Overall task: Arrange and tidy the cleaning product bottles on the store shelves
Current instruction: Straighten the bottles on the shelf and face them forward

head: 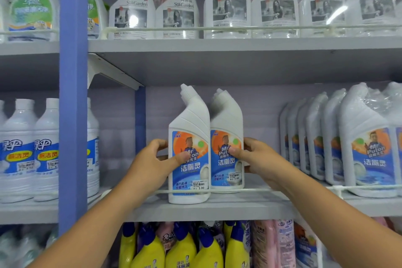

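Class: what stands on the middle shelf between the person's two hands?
In the head view, two white angled-neck bottles stand side by side between the left hand and right hand, one gripped by each.

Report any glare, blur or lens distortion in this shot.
Head view: bright glare streaks on the plastic-wrapped spray bottles on the top shelf; wide-angle bending of the blue upright and shelf edges; softness toward the left bottles; the two angled-neck bottles and both hands are fairly sharp.
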A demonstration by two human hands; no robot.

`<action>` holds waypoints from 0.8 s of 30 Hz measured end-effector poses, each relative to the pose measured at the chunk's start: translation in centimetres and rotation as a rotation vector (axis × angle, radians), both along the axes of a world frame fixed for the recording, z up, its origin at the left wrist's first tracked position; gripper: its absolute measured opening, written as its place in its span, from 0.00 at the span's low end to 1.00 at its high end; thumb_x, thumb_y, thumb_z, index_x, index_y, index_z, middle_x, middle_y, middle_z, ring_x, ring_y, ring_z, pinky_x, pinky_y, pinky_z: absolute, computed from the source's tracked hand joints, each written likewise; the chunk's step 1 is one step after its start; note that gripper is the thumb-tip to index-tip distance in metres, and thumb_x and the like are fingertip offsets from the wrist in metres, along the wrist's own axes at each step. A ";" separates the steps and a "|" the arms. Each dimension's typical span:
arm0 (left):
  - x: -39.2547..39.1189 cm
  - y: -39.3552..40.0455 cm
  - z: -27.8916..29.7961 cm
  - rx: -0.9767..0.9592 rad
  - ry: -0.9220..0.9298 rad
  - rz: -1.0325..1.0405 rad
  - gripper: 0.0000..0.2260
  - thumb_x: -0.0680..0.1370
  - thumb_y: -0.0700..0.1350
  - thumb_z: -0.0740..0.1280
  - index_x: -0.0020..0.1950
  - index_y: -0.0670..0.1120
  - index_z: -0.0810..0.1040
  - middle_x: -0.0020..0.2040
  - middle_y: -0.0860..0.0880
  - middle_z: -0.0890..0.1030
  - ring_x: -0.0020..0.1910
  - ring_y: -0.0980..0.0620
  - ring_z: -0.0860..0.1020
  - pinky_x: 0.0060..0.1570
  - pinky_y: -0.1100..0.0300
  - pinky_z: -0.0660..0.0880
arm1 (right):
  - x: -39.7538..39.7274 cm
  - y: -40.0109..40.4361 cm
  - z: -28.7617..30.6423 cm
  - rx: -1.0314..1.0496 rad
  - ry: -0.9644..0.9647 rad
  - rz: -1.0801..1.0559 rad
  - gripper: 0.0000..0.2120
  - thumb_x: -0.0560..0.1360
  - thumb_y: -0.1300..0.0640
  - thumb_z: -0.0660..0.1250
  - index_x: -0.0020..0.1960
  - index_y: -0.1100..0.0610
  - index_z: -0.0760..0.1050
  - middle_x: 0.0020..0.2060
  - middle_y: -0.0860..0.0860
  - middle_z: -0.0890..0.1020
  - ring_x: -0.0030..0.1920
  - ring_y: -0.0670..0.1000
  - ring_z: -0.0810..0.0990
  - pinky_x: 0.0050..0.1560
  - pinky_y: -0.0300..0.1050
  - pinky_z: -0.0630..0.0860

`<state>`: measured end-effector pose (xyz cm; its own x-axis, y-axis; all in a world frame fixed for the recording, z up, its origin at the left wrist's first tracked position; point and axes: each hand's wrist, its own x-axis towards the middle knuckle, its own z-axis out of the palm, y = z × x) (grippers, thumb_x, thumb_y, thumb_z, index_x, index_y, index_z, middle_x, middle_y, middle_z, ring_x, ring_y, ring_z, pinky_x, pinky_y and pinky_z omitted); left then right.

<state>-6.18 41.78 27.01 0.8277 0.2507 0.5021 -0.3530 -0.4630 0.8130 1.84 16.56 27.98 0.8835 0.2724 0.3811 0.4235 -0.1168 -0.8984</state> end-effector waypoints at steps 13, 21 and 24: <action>-5.0 -5.5 -3.0 -0.243 -0.289 -0.074 0.26 0.71 0.54 0.75 0.66 0.61 0.70 0.55 0.72 0.80 0.55 0.73 0.79 0.48 0.72 0.77 | -4.4 -2.8 -0.9 0.147 -0.086 -0.119 0.35 0.75 0.42 0.72 0.78 0.50 0.65 0.64 0.48 0.80 0.63 0.50 0.80 0.68 0.54 0.76; -10.1 -12.1 -10.1 -0.483 -0.250 -0.102 0.32 0.63 0.60 0.72 0.68 0.62 0.75 0.62 0.67 0.80 0.59 0.70 0.79 0.57 0.64 0.73 | -11.8 -9.9 -8.6 0.418 -0.141 -0.159 0.30 0.68 0.39 0.73 0.68 0.43 0.74 0.64 0.46 0.82 0.63 0.46 0.82 0.65 0.52 0.79; -8.9 -16.3 -14.3 -0.497 -0.069 -0.180 0.33 0.63 0.58 0.73 0.68 0.61 0.75 0.63 0.65 0.80 0.58 0.69 0.80 0.54 0.66 0.74 | -12.8 -13.0 -13.2 0.393 -0.088 -0.243 0.32 0.66 0.35 0.75 0.68 0.39 0.75 0.62 0.42 0.83 0.63 0.46 0.81 0.67 0.56 0.76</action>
